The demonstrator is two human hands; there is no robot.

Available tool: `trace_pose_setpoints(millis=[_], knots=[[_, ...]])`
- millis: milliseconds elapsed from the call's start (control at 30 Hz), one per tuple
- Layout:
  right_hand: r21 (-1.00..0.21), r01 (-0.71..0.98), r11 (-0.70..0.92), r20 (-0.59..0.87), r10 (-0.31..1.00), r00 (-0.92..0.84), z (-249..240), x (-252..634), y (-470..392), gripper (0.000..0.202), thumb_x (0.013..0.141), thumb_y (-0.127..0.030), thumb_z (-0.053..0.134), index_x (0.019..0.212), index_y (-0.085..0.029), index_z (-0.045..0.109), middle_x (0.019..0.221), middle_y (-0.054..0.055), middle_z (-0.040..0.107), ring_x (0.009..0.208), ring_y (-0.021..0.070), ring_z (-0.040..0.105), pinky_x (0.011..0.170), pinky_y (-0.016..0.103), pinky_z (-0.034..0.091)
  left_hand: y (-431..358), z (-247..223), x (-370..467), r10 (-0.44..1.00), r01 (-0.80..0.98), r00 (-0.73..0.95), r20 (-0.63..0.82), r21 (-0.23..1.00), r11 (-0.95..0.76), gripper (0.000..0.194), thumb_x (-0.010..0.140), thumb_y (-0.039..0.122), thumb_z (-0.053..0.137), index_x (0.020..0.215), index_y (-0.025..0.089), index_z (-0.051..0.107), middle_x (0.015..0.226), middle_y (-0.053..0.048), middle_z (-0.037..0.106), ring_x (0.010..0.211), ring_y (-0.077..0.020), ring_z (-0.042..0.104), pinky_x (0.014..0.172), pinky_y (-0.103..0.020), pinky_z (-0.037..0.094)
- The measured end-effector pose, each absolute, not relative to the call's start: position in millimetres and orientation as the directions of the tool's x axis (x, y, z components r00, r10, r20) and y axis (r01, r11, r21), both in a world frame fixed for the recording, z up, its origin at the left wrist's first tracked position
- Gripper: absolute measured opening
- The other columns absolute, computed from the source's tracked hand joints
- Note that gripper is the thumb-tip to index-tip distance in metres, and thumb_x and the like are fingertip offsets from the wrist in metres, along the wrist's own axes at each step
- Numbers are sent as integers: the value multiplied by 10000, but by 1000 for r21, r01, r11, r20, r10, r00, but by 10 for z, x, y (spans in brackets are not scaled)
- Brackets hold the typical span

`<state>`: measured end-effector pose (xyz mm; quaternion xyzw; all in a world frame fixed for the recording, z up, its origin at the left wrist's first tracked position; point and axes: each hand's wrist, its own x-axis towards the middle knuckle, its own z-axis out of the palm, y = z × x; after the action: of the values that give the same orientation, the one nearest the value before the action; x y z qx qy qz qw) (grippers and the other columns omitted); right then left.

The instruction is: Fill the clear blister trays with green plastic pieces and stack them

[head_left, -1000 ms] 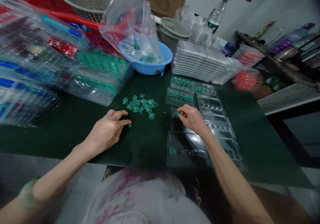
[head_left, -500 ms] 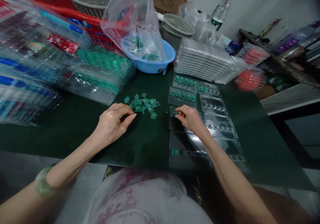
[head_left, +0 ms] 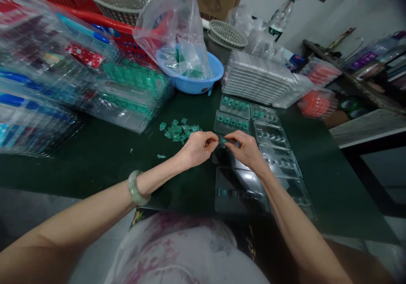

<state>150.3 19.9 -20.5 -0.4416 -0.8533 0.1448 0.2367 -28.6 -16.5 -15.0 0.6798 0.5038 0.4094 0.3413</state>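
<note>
My left hand (head_left: pixel 200 148) is closed in a pinch at the left edge of a clear plastic tray (head_left: pixel 217 159); what its fingertips hold, if anything, is too small to make out. Facing it, my right hand (head_left: pixel 243 148) pinches a small translucent green plastic piece (head_left: pixel 223 140) over the same tray. Behind my left hand lies a loose pile of green pieces (head_left: pixel 177 130). Farther back, two trays (head_left: pixel 218 125) carry rows of green pieces in their slots. The front tray (head_left: pixel 228 208) has one piece at its left end.
More clear trays (head_left: pixel 294 165) lie in a column on the right. A tall stack of trays (head_left: pixel 256 79) stands behind them. At the back are a blue basin (head_left: pixel 218 66) with a plastic bag and a red basket (head_left: pixel 127 43). Packed blister packs (head_left: pixel 31 106) crowd the left.
My left hand has moved right from the green pile to the tray beside my right hand. A green piece now shows between the hands. The view has shifted slightly.
</note>
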Motion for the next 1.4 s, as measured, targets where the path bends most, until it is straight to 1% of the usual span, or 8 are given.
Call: trace_pose_setpoints(millis=[167, 367, 533, 800, 900, 1000, 1133, 1400], knots=[[-661, 528, 533, 287, 830, -478, -21, 1413, 30, 118, 733, -204, 555, 837, -198, 612, 767, 15, 569, 701, 130, 524, 638, 252, 407, -192, -65, -238, 988, -2, 85, -127, 992, 127, 177, 673, 316, 612, 664, 141, 638, 499, 20, 487, 443, -68, 394, 391, -198, 242], [-977, 165, 134, 74, 942, -326, 56, 1332, -129, 302, 773, -368, 520, 1017, -198, 572, 782, 24, 581, 663, 122, 526, 518, 230, 403, -281, -61, -295, 947, -460, 211, -241, 831, 314, 165, 623, 284, 695, 721, 168, 632, 637, 14, 509, 562, -63, 458, 429, -169, 267], [-988, -7, -154, -139, 907, -397, 44, 1300, -211, 258, 748, -420, 543, 738, -165, 586, 644, -2, 532, 509, 76, 445, 418, 193, 315, -332, -76, -298, 952, -401, 217, -218, 869, 290, 157, 661, 299, 672, 729, 161, 641, 641, 10, 524, 544, -55, 430, 444, -174, 273], [-806, -268, -528, -308, 760, -572, -56, 1281, -244, 193, 712, -334, 601, 693, -173, 497, 586, -48, 382, 455, 46, 318, 382, 166, 222, -353, -123, -302, 912, -505, 320, -255, 769, 392, 109, 655, 213, 676, 701, 122, 638, 685, -39, 578, 608, -91, 513, 473, -190, 322], [-887, -136, -441, -322, 802, -504, -81, 1268, -290, 197, 731, -355, 566, 714, -168, 510, 591, -43, 394, 449, 51, 322, 371, 173, 229, -374, -158, -297, 878, -607, 343, -333, 634, 478, 80, 640, 167, 676, 692, 128, 629, 698, -35, 586, 635, -104, 540, 488, -196, 356], [-994, 81, -72, -91, 960, -264, -73, 1290, -368, 189, 732, -288, 574, 890, -194, 533, 695, -17, 495, 536, 74, 436, 457, 192, 355, -416, -205, -267, 864, -599, 286, -415, 626, 500, 92, 621, 158, 687, 668, 127, 613, 631, -9, 556, 562, -79, 522, 415, -170, 305], [-897, 355, 263, 160, 943, -293, -82, 1363, -473, 208, 747, -231, 550, 954, -220, 573, 808, 17, 557, 697, 122, 525, 620, 243, 434, -477, -247, -190, 866, -540, 229, -445, 682, 493, 137, 604, 193, 704, 611, 115, 591, 529, 10, 496, 489, -66, 480, 376, -164, 258], [-800, 511, 314, 191, 941, -279, -215, 1430, -335, 143, 738, -261, 547, 855, -186, 581, 725, 26, 592, 631, 136, 549, 577, 255, 444, -500, -197, -154, 870, -409, 203, -449, 768, 492, 194, 599, 275, 697, 641, 112, 600, 559, -7, 524, 478, -81, 484, 357, -179, 266]])
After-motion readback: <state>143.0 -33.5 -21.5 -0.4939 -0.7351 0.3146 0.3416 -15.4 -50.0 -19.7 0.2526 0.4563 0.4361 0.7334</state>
